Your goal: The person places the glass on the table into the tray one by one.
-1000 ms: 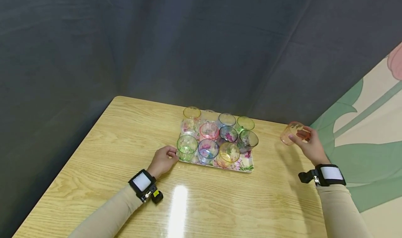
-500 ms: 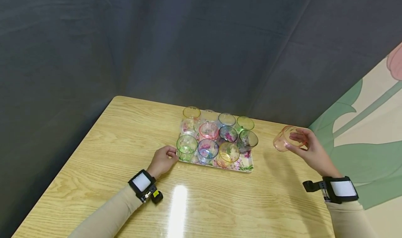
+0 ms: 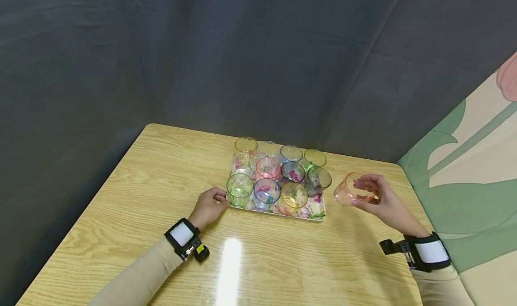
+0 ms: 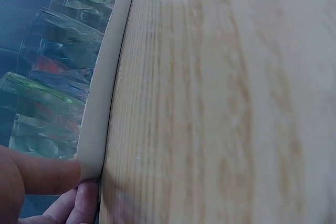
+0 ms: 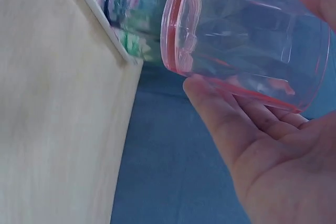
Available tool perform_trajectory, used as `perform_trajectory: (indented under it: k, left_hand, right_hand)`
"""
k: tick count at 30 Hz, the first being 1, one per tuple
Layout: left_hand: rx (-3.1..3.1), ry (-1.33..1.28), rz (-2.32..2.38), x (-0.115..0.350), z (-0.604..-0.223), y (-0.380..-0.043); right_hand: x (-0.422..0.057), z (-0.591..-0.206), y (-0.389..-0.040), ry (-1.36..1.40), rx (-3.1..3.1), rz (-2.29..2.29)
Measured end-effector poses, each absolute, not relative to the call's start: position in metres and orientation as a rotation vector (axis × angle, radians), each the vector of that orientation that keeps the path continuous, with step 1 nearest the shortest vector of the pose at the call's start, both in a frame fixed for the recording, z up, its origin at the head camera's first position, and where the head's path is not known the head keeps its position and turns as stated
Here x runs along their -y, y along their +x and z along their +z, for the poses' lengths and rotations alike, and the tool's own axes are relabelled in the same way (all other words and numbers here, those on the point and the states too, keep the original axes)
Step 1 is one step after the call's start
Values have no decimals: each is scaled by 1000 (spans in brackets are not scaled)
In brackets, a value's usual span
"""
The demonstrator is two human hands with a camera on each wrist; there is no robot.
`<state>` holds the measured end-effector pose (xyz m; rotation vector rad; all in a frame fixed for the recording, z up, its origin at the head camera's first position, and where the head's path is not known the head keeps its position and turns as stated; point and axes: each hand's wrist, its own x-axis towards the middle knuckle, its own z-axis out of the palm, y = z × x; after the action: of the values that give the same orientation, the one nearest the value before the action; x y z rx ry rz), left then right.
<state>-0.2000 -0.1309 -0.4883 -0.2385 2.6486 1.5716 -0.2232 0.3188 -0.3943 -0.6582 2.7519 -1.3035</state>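
Observation:
In the head view a clear orange-pink tumbler (image 3: 346, 193) is held in the air, tilted, by my right hand (image 3: 383, 203). The right wrist view has that tumbler (image 5: 247, 40) between the thumb and the fingers (image 5: 220, 114). To its left lies a floral tray (image 3: 313, 212) bearing several upright clear tumblers, among them a green one (image 3: 240, 199), a blue one (image 3: 266, 200), a yellow one (image 3: 294, 203) and a dark grey one (image 3: 319, 187). My left hand (image 3: 209, 206) pinches the tray's near left corner, its thumb (image 4: 50, 174) against the pale rim (image 4: 97, 129).
Everything stands on a wood-grain table (image 3: 161, 185). A dark curtain (image 3: 242, 63) hangs behind its far edge, and a flower-patterned cloth (image 3: 476, 207) borders it on the right. The tray's front right part, with its flower print showing, carries no tumbler.
My right hand has brought the orange-pink tumbler leftward and nearer, from the far right of the table to beside the tray. The left hand and the tray have stayed put.

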Motion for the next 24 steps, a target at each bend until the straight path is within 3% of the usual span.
perform_trajectory:
  k: [24]
  left_hand:
    - [-2633,-259,1582,131,-488,-200]
  right_hand:
    - [-282,-457,-223,-634,-2586,-1385]
